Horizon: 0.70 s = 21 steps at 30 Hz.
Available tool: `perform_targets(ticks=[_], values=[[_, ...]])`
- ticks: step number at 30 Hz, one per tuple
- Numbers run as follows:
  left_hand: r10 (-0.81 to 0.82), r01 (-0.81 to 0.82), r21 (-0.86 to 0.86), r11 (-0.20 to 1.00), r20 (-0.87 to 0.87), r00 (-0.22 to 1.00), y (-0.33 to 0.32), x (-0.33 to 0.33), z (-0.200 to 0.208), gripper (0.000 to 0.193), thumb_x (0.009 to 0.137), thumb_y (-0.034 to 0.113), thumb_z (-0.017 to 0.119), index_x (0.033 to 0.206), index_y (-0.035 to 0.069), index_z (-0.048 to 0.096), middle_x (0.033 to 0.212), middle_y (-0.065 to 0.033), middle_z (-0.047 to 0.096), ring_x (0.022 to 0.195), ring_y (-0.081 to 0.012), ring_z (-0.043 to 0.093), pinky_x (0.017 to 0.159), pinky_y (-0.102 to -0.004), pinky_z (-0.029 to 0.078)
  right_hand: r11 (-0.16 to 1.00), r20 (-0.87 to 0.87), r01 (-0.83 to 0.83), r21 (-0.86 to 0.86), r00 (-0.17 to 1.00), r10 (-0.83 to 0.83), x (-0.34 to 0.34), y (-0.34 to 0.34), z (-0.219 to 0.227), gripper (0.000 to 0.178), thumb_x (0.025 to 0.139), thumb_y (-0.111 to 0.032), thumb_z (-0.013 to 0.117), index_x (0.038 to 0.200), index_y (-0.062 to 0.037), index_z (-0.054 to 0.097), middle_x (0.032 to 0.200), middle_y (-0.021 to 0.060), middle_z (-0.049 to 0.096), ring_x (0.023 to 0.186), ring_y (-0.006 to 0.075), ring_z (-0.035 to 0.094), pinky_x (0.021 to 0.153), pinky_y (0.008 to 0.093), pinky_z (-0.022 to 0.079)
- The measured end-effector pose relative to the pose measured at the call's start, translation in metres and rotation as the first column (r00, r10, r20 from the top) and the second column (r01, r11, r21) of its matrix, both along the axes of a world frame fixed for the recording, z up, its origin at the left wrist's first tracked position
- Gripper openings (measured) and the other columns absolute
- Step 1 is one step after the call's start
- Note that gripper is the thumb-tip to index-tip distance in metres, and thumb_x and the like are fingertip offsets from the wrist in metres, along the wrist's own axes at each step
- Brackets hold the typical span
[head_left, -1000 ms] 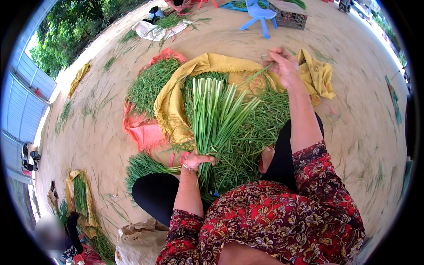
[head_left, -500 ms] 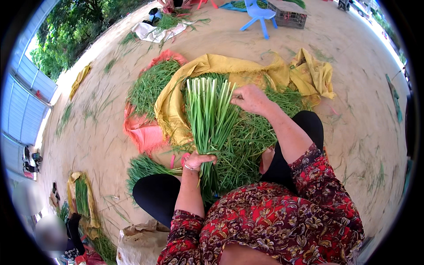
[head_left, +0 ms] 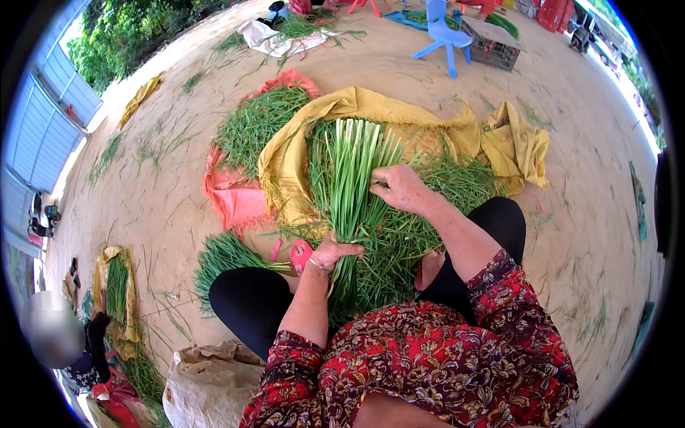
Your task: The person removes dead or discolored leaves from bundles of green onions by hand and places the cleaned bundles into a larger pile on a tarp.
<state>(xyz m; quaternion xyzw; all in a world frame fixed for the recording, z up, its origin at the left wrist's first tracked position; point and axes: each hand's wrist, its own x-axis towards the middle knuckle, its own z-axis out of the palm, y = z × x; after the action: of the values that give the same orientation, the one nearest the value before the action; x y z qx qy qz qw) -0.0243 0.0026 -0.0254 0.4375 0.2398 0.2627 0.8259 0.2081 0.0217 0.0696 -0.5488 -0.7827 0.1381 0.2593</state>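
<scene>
A thick bunch of garlic chives (head_left: pixel 353 175) stands nearly upright in front of me, its pale cut ends at the top. My left hand (head_left: pixel 337 251) is closed around its lower part, thumb across the leaves. At the bunch's right side my right hand (head_left: pixel 401 187) has its fingers curled in a pinch, the tips against the stalks; whatever they grip is hidden. Loose green leaves (head_left: pixel 407 264) are heaped beneath and right of the bunch, partly on a yellow woven sack (head_left: pixel 285 153). Another pile of chives (head_left: pixel 232 264) lies beside my left knee.
Behind the yellow sack, more greens (head_left: pixel 260 125) rest on a pink sack (head_left: pixel 235 192). A blue chair (head_left: pixel 446 36) and a crate (head_left: pixel 491 46) stand far off. A pale sack (head_left: pixel 210 385) sits near left; another person (head_left: pixel 89 349) is at the left edge.
My right hand has come down from the cut ends to the bunch's side. The bunch has shifted slightly right in view, with the left hand still around it.
</scene>
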Motion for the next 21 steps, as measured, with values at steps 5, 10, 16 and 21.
perform_targets(ticks=[5, 10, 16, 21], values=[[0.044, -0.044, -0.014, 0.999, -0.008, 0.999, 0.002, 0.000, 0.004, 0.058, 0.072, -0.006, 0.071, 0.127, 0.001, 0.056, 0.114, -0.0133, 0.068, 0.075, -0.0154, 0.063, 0.063, -0.0309, 0.053, 0.835, -0.806, -0.308, -0.457, 0.540, -0.242, 0.017, -0.011, 0.071, 0.008, 0.094, -0.014, 0.062, 0.094, -0.0083, 0.067, 0.064, -0.0023, 0.057, 0.048, 0.0009, 0.042, 0.041, 0.0179, 0.025], [0.063, -0.069, -0.061, 0.996, -0.094, 0.994, 0.001, 0.005, -0.007, 0.055, 0.071, -0.011, 0.073, 0.122, 0.002, 0.058, 0.104, -0.0095, 0.069, 0.081, -0.0184, 0.067, 0.070, -0.0317, 0.057, 0.896, -0.678, -0.090, -0.435, 0.687, -0.260, 0.013, 0.002, 0.063, 0.019, 0.090, -0.016, 0.064, 0.104, -0.0024, 0.064, 0.071, 0.0026, 0.062, 0.053, 0.0088, 0.053, 0.050, 0.0251, 0.040], [0.049, -0.052, -0.037, 0.998, -0.092, 0.995, -0.002, 0.007, -0.012, 0.057, 0.069, -0.013, 0.075, 0.121, 0.004, 0.059, 0.102, -0.0078, 0.069, 0.083, -0.0175, 0.067, 0.072, -0.0318, 0.058, 0.967, -0.055, 0.172, -0.186, 0.981, -0.185, -0.006, 0.020, 0.022, 0.025, 0.087, -0.015, 0.067, 0.107, -0.0005, 0.064, 0.073, 0.0101, 0.067, 0.060, 0.0140, 0.062, 0.061, 0.0321, 0.050], [0.136, -0.133, 0.034, 0.991, -0.122, 0.983, 0.001, 0.011, -0.015, 0.057, 0.070, -0.011, 0.075, 0.122, 0.004, 0.056, 0.101, -0.0075, 0.068, 0.082, -0.0171, 0.067, 0.071, -0.0317, 0.058, 0.848, -0.729, -0.132, -0.514, 0.588, -0.350, 0.021, 0.004, 0.070, 0.013, 0.088, -0.016, 0.065, 0.098, -0.0070, 0.064, 0.065, 0.0021, 0.058, 0.047, 0.0056, 0.044, 0.042, 0.0226, 0.033]])
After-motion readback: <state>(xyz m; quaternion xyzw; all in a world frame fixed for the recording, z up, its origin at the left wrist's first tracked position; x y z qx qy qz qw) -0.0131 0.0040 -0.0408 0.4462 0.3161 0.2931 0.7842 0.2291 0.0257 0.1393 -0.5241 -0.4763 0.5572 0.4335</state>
